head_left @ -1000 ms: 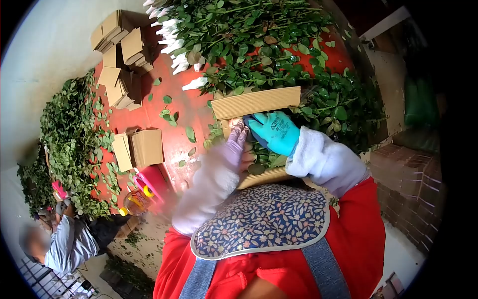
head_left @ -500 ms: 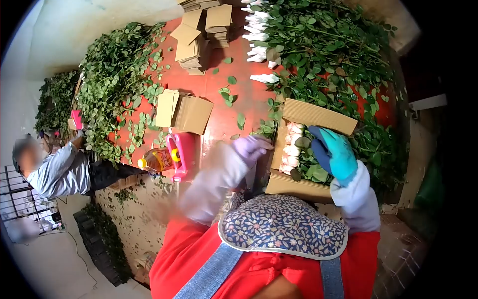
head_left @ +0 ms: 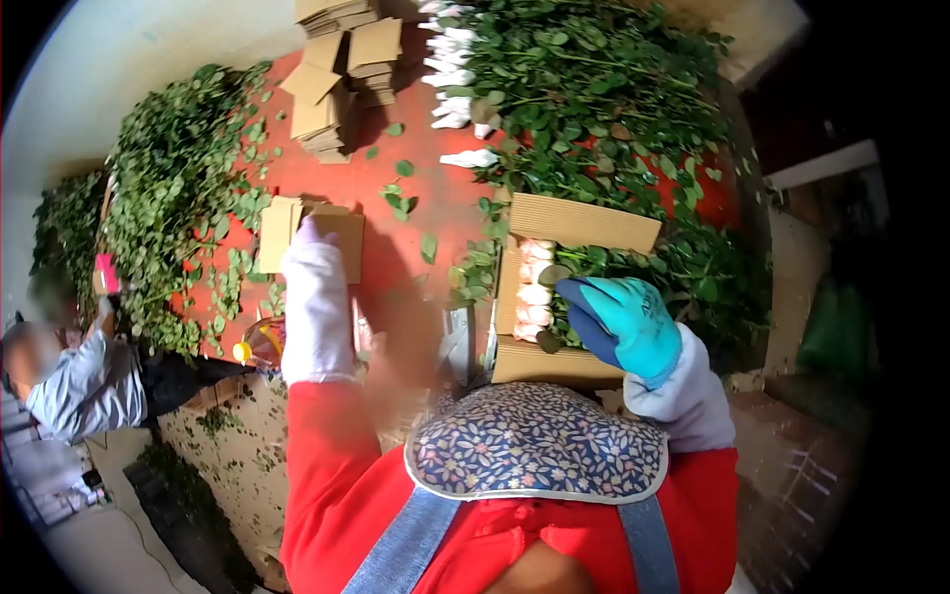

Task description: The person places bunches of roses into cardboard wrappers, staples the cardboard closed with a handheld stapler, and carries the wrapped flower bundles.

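My left hand (head_left: 313, 236), in a pale lilac glove, is stretched out to a stack of cardboard sheets (head_left: 341, 243). Its fingertips are at the upper edge of the stack, and how they are bent is hard to see. My right hand (head_left: 628, 322), in a teal and dark blue glove, is closed over the leaves beside a row of pale pink roses (head_left: 534, 287). Whatever lies between its fingers is hidden. The roses lie in an open corrugated cardboard wrap (head_left: 584, 220), flower heads toward its left side, leafy stems running right.
Piles of leafy stems (head_left: 614, 89) cover the red table (head_left: 416, 188) at the back right, with white-wrapped heads (head_left: 450, 79). More cardboard stacks (head_left: 322, 109) stand at the back. A yellow-capped bottle (head_left: 262, 342) is left of my sleeve. Another person (head_left: 84, 386) works at far left.
My left hand has moved left, from beside the cardboard wrap to the cardboard stack. My right hand stays over the roses' leaves. The whole view has shifted, moving the table leftward.
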